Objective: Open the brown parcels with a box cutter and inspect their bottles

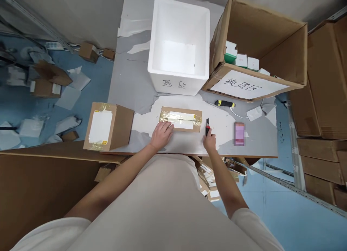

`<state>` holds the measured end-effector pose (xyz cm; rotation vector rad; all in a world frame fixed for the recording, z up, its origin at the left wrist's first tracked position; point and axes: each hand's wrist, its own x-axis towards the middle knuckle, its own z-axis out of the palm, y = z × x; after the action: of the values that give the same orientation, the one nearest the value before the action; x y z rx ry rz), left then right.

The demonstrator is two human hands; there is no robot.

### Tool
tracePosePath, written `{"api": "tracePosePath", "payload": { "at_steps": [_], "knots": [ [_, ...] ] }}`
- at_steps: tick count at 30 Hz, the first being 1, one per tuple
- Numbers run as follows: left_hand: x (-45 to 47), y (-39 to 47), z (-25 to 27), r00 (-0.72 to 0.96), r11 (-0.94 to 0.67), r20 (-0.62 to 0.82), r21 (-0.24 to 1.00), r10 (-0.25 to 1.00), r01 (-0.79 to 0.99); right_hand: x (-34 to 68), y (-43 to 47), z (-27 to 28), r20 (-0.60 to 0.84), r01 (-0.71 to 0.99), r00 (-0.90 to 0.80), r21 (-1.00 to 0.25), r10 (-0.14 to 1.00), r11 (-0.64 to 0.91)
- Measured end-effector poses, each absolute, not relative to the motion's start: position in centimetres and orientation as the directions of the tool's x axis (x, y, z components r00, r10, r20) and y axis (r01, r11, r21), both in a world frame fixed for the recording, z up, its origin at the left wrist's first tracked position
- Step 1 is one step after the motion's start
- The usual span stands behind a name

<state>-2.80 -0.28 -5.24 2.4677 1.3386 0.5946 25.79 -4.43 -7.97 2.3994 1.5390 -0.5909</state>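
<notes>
A small taped cardboard box (pixel 180 119) with a white label lies on the table in front of me. My left hand (pixel 162 134) rests at its near left edge, fingers stretched over the cardboard and not wrapped round it. To the right of the box, my right hand (pixel 209 139) is closed round a red and black box cutter (pixel 208 127). The cutter points away from me, apart from the box, and its handle is partly hidden in my fingers.
A white foam bin (pixel 176 84) and a large open carton (pixel 268 66) holding several small boxes stand behind. A larger taped box (pixel 123 126) is at left. A yellow-black cutter (pixel 224 103), a white tag (pixel 254 114) and a blurred pink item (pixel 239 134) lie at right.
</notes>
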Motion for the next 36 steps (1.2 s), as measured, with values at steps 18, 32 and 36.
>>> {"api": "tracePosePath", "payload": {
  "at_steps": [18, 32, 36],
  "knots": [
    [-2.9, -2.2, -6.2, 0.546, -0.549, 0.108, 0.323, 0.831, 0.771, 20.8, 7.9, 1.8, -0.31, 0.851, -0.52, -0.11, 0.796, 0.513],
    [-2.9, -2.0, -5.9, 0.567, -0.543, 0.021, 0.316, 0.823, 0.778, 21.9, 15.0, 2.0, -0.366, 0.884, -0.463, -0.261, 0.807, 0.389],
    [-3.1, -2.4, -5.9, 0.574, -0.546, 0.011, 0.319, 0.819, 0.774, 22.8, 15.9, 0.8, -0.381, 0.915, -0.399, -0.216, 0.834, 0.34]
  ]
}}
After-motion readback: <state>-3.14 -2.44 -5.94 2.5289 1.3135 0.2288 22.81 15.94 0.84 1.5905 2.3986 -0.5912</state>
